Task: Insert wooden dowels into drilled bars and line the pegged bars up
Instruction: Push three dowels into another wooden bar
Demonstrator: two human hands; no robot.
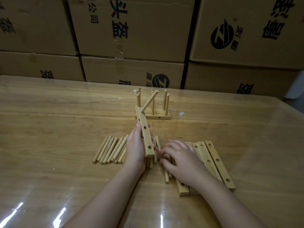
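Note:
My left hand grips a drilled wooden bar, lifted off the table and tilted away from me. One dowel stands in the bar's far hole and leans right. My right hand reaches down with curled fingers onto loose dowels lying between the two piles; whether it holds one I cannot tell. A row of loose dowels lies left of my left hand. Several drilled bars lie side by side under and right of my right hand. Pegged bars with upright dowels stand further back.
The wooden table has a glossy clear cover. Stacked cardboard boxes form a wall right behind the table's far edge. Small white scraps lie near the pegged bars.

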